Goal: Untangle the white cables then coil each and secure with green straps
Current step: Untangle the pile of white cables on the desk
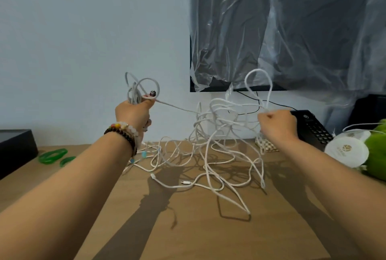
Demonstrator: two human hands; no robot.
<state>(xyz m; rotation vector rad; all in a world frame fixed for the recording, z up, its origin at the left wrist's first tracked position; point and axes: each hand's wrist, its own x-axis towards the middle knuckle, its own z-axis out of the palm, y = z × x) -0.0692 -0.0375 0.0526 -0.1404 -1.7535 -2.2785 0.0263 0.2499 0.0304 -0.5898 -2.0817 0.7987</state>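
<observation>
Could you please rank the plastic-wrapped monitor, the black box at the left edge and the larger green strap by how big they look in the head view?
1. plastic-wrapped monitor, by far the largest.
2. black box, partly cut off by the frame edge.
3. larger green strap, the smallest.

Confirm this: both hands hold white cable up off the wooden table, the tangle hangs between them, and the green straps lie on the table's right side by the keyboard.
One detail is wrong. The head view shows the green straps on the left of the table, by the black box, not by the keyboard. The left hand and right hand do hold the white cables up.
</observation>
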